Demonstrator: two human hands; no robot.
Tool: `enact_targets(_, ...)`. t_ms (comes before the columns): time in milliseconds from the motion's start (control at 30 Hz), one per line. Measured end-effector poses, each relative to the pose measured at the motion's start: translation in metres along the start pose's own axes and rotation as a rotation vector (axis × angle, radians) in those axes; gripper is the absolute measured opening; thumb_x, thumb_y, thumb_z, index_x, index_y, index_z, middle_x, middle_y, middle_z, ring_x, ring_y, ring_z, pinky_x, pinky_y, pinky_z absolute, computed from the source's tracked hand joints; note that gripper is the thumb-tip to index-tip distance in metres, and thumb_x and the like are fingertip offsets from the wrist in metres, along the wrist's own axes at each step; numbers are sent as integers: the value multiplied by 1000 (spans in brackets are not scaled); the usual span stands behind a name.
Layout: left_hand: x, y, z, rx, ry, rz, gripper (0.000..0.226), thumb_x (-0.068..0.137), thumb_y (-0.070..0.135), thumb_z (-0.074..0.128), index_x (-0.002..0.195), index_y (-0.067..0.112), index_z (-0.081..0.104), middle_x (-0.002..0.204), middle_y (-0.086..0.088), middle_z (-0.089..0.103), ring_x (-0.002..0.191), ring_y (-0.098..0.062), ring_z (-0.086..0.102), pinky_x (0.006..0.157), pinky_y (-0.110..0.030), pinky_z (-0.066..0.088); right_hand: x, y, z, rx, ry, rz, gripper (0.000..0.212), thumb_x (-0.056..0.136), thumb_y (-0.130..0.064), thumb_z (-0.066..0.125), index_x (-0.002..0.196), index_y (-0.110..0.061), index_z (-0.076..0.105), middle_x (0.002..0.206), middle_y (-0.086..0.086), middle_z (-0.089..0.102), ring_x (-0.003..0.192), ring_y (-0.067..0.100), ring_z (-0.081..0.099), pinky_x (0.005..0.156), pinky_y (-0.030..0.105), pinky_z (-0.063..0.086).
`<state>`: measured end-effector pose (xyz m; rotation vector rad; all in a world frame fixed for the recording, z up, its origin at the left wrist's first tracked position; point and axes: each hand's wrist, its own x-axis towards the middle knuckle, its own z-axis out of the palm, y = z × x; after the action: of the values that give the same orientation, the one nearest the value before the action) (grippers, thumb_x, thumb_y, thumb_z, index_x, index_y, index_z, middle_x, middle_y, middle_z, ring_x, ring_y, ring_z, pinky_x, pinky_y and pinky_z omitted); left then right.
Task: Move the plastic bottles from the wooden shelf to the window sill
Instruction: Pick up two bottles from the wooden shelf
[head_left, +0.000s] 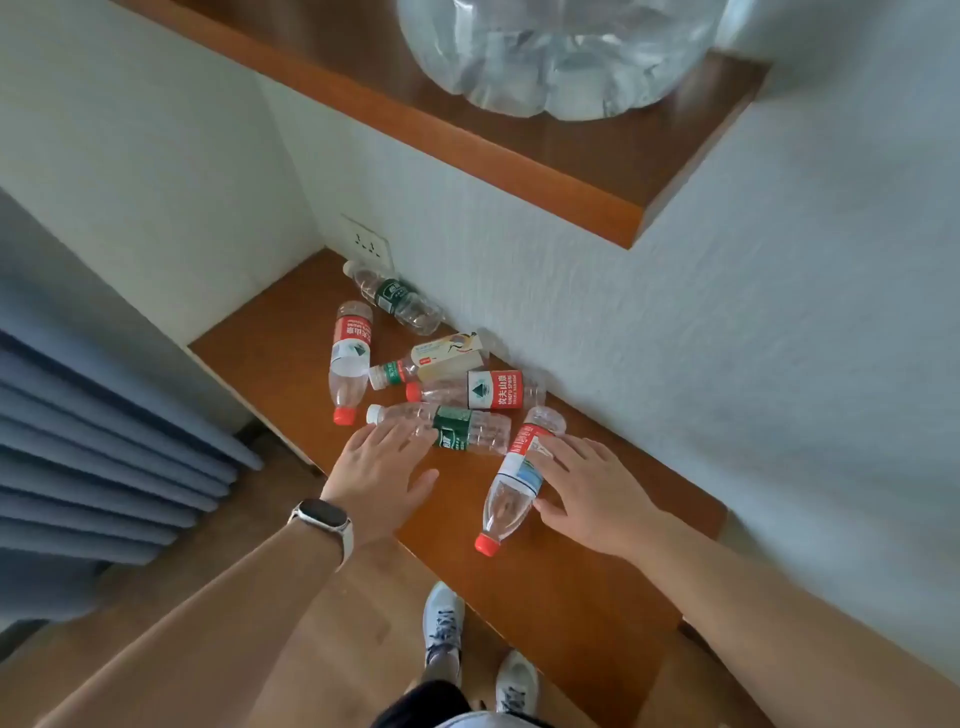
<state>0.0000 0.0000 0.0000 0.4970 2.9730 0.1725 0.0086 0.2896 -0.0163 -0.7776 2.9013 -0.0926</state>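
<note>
Six plastic bottles (483, 391) lay on their sides on the lower wooden shelf (270, 338), clustered at the centre of the frame against the white wall (727, 312). All were capped and clear, with red, green or cream labels.

Both hands reached in from the bottom of the frame, apart from each other, and neither was closed round anything. The left hand (382, 467) had its fingers spread and straight, the fingertips at the neck end of a green-label bottle (457, 428) with a white cap; whether they touched it could not be told. A pale watch (322, 519) sat on that wrist. The right hand (587, 493) rested straight fingers on the label of a red-label bottle (511, 486), with the thumb just beside its clear body. This bottle lay nearest the shelf's front edge, its red cap pointing toward the bottom of the frame.

At the top of the frame an upper shelf (597, 171) carried a large clear jug (561, 52). A wall socket (363, 240) sat above the far corner, a blue curtain (104, 441) hung at the left, and two shoes (444, 618) showed at the bottom centre.
</note>
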Motion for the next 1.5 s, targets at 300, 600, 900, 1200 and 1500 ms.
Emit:
enact_targets(300,58,-39,38,-115,-74,-59,52,98,43,48,147,26,44,154,-2,45,144,-24,37,118,-46,27,36,9,30,9,-130,-51,62,89,-44,63,142,-25,38,148,1,44,140,23,39,114,39,28)
enact_targets(600,86,-53,54,-108,-186,-92,54,95,41,47,146,25,41,151,-2,46,141,-26,40,118,-52,28,65,16,47,-71,-225,-179,63,84,-29,73,139,-24,41,147,5,44,140,28,35,118,49,23)
enact_targets(900,93,-67,59,31,-282,-70,62,94,37,59,149,26,32,138,-2,53,127,-27,53,110,-44,40,77,15,57,-188,-263,-203,62,77,-26,79,131,-20,48,140,11,50,137,35,38,113,62,24)
enact_targets(1200,74,-66,52,-91,-304,-100,69,90,40,65,149,27,32,138,0,56,117,-22,60,92,-34,52,46,19,68,-22,-177,17,63,70,-46,79,124,-26,54,116,1,64,109,24,61,104,51,41)
enact_targets(1500,58,-37,20,-503,-172,-179,55,81,42,79,128,31,53,119,14,57,99,-7,57,78,-21,53,21,2,70,353,155,374,74,65,-55,82,124,-21,53,115,0,64,104,18,61,81,30,58)
